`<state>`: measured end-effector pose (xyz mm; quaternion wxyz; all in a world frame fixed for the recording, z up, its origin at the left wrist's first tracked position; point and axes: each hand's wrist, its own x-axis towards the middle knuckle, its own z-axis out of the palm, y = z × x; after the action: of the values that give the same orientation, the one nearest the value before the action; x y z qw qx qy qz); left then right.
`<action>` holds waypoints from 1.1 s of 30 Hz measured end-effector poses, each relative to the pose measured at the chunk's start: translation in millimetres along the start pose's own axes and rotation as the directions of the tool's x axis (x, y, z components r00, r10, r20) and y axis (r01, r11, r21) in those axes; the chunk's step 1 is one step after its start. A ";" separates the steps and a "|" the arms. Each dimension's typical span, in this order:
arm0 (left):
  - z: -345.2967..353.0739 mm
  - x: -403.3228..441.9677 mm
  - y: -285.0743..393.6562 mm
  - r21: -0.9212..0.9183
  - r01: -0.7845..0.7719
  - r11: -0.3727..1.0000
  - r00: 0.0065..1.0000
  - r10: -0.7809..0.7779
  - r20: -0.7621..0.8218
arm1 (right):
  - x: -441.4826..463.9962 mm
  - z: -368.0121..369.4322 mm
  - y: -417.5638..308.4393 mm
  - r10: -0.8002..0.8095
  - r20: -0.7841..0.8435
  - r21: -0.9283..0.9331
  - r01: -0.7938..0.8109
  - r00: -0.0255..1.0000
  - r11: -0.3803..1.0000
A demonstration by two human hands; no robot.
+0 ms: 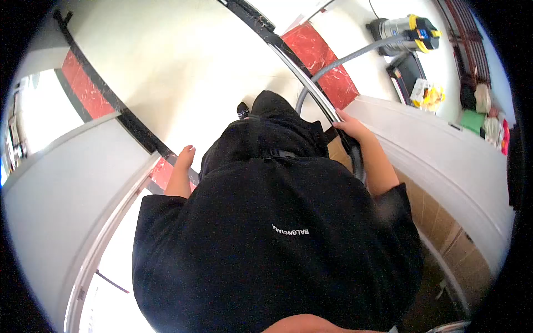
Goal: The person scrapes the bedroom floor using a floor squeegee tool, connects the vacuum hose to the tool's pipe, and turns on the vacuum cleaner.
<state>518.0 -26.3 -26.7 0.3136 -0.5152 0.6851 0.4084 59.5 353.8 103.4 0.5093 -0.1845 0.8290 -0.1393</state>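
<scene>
My right hand is closed round the upper end of a shiny metal vacuum cleaner wand, by my right side. The wand slants away over the floor to a dark floor head at the top edge. A grey hose runs from the vacuum cleaner and passes behind the wand. My left hand hangs loosely at my left side, holding nothing visible. Its fingers show only in part and look apart.
A white door is on the left and a white door panel on the right. Red marble-look strips with black borders cross the pale floor. Near the vacuum are a black box-like object and a yellow-and-white bag.
</scene>
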 end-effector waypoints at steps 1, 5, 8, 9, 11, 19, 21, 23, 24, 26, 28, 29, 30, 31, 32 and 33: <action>4.1 -5.4 13.6 -0.083 -0.022 0.996 1.000 0.021 -0.015 | 25.5 3.3 -7.6 0.004 -0.007 -0.079 -0.005 1.000 0.997; 35.9 1.0 38.9 -0.229 -0.083 0.970 0.990 0.107 0.095 | 114.7 20.6 -51.1 -0.089 0.001 0.034 0.089 0.996 0.995; 24.0 -7.6 82.5 -0.239 -0.202 0.950 0.969 0.230 0.092 | 122.0 13.4 -116.2 0.000 0.037 0.266 -0.010 0.999 0.964; 16.7 -8.7 98.0 -0.236 -0.243 0.941 0.961 0.266 0.073 | 120.1 9.8 -128.2 0.092 0.040 0.356 -0.100 0.995 0.929; -0.2 -4.7 128.7 -0.227 -0.287 0.931 0.953 0.302 0.032 | 120.6 5.6 -127.4 0.065 0.161 0.575 -0.148 0.985 0.804; -30.7 -6.5 203.7 -0.322 -0.325 0.889 0.946 0.303 -0.118 | 103.1 -4.0 -99.9 0.048 0.531 0.807 -0.522 0.846 0.276; -29.6 -17.2 203.9 -0.267 -0.314 0.911 0.949 0.296 -0.106 | 89.8 -20.6 -90.1 0.009 0.382 0.751 -0.316 0.924 0.580; -19.7 -16.8 187.6 -0.171 -0.322 0.931 0.947 0.320 -0.037 | 90.7 -27.4 -54.5 -0.058 0.260 0.460 -0.071 0.964 0.885; -16.8 -18.7 178.3 -0.129 -0.309 0.942 0.951 0.309 -0.022 | 88.0 -30.6 -28.0 -0.093 0.210 0.299 0.026 0.973 0.954; -7.4 -16.8 149.2 -0.064 -0.231 0.971 0.972 0.233 0.023 | 58.1 -51.2 -17.1 -0.018 0.288 0.192 -0.040 0.957 0.981; 2.3 -10.9 119.8 0.002 -0.127 0.992 0.990 0.126 0.069 | 39.5 -65.4 -10.2 0.002 0.387 0.035 -0.017 0.922 0.999; 8.4 -8.5 105.7 0.042 -0.069 0.997 0.995 0.066 0.080 | 27.2 -71.7 -19.3 0.083 0.414 -0.074 -0.058 0.906 0.996; 10.4 -8.8 95.1 0.049 -0.032 0.998 0.994 0.027 0.108 | 26.3 -69.1 -18.3 0.063 0.433 -0.128 -0.008 0.899 0.992; 15.8 -5.0 90.4 0.034 -0.022 0.999 0.995 0.018 0.099 | 32.0 -65.1 -17.1 0.038 0.456 -0.184 0.053 0.889 0.981; 15.6 -1.1 87.2 0.087 -0.037 0.996 0.994 0.028 0.109 | 41.6 -59.5 -17.5 -0.055 0.485 -0.197 0.170 0.873 0.966; 6.7 -9.9 96.5 0.137 -0.050 0.989 0.992 0.033 0.121 | 56.2 -47.8 -20.9 -0.067 0.484 -0.242 0.207 0.873 0.948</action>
<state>427.9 -2.8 1.4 0.3806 -0.4523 0.7029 0.3956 -3.1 312.0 88.8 0.6512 -0.3432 0.6769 -0.0051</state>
